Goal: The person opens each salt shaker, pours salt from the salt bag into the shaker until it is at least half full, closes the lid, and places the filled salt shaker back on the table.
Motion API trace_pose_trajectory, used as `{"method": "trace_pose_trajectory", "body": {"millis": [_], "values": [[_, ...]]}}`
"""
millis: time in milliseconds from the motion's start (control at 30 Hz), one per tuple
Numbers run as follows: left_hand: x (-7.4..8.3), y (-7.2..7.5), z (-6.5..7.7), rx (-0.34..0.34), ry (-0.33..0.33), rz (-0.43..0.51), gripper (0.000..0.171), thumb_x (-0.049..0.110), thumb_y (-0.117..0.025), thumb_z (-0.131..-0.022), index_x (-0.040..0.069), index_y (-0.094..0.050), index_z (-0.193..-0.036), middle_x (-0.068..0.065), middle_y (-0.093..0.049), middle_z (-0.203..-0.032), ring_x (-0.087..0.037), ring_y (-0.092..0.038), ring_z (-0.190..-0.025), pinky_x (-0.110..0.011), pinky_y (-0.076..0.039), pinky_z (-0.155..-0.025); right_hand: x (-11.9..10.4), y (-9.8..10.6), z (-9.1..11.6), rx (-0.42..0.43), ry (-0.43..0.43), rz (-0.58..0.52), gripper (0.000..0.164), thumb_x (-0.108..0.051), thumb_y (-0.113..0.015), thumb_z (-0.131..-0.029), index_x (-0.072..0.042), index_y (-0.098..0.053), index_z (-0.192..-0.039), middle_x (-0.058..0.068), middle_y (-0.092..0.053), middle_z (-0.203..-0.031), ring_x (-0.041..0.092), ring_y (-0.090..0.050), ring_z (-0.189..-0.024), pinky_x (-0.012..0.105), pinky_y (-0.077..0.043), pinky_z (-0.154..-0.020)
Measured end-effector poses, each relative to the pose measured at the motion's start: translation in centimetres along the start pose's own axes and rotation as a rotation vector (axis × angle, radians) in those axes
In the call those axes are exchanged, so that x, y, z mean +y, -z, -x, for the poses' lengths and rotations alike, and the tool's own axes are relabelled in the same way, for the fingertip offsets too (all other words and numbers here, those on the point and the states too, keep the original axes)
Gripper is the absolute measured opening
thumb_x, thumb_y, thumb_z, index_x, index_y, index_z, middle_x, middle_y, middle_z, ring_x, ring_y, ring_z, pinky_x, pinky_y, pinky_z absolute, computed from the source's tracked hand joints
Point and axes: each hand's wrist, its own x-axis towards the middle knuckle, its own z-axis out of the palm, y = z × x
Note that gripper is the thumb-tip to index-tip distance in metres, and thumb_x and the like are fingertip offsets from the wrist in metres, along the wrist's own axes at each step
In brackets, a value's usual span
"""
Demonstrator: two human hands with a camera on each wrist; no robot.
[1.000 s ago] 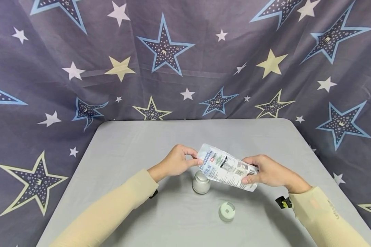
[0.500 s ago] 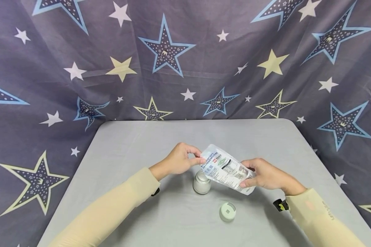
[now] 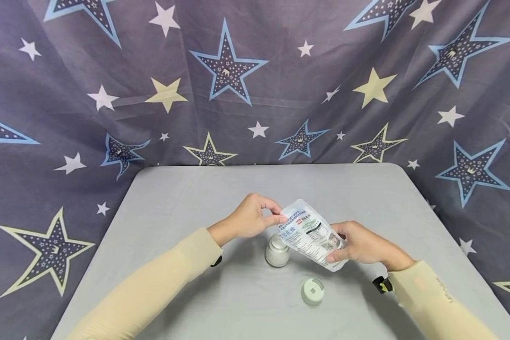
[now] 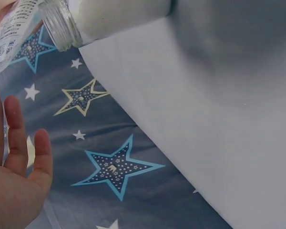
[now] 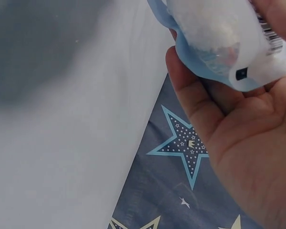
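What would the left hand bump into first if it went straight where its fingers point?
The packet: the left hand pinches its edge, and most of it lies straight ahead. Past that, maybe the right hand, though depth is hard to judge here.

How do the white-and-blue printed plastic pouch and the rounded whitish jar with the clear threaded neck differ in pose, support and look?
The pouch slants in the head view, while the jar stands upright.
The left hand and right hand hold the pouch; the jar rests on the grey table.
The pouch carries dense printing; the jar shows none.
Both look mostly whitish.
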Motion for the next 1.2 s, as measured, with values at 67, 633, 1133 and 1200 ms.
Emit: {"method": "trace_pose_trajectory", "body": {"millis": [67, 633, 1133, 1200], "values": [[0.3, 0.1, 0.0, 0.000, -0.006, 0.001, 0.006, 0.017, -0.082, -0.089, 0.013, -0.080, -0.084, 0.008, -0.076, -0.085, -0.007, -0.067, -0.084, -0.028, -0.053, -0.080, 0.0, -0.1, -0.1, -0.003, 0.004, 0.005, 0.038, -0.015, -0.088, -0.079, -0.005, -0.073, -0.113, -0.003, -0.076, -0.092, 0.014, -0.072, -0.079, 0.031, -0.060, -0.075], [1.6, 0.0, -0.7, -0.025, -0.046, 0.003, 0.005, 0.015, -0.081, -0.089, 0.011, -0.081, -0.087, 0.007, -0.076, -0.088, -0.007, -0.067, -0.084, -0.028, -0.054, -0.081, 0.4, -1.1, -0.7, 0.038, -0.002, 0.093, 0.039, -0.019, -0.090, -0.077, -0.005, -0.073, -0.109, -0.004, -0.076, -0.096, 0.010, -0.069, -0.083, 0.030, -0.057, -0.078], [2.8, 0.1, -1.2, -0.050, -0.082, -0.035, 0.004, 0.016, -0.083, -0.088, 0.013, -0.081, -0.086, 0.009, -0.076, -0.088, -0.006, -0.066, -0.088, -0.027, -0.052, -0.084, 0.1, -1.6, -1.1, 0.069, 0.013, 0.130, 0.051, -0.018, -0.091, -0.076, -0.004, -0.071, -0.120, -0.001, -0.076, -0.108, 0.013, -0.069, -0.097, 0.036, -0.055, -0.092], [3.1, 0.1, -1.3, -0.057, -0.079, -0.040, 0.004, 0.017, -0.082, -0.089, 0.014, -0.081, -0.086, 0.010, -0.076, -0.088, -0.006, -0.066, -0.089, -0.027, -0.052, -0.085, 0.1, -1.6, -1.1, 0.071, 0.010, 0.125, 0.054, -0.017, -0.091, -0.076, -0.005, -0.069, -0.124, -0.002, -0.076, -0.111, 0.014, -0.070, -0.099, 0.038, -0.055, -0.094]]}}
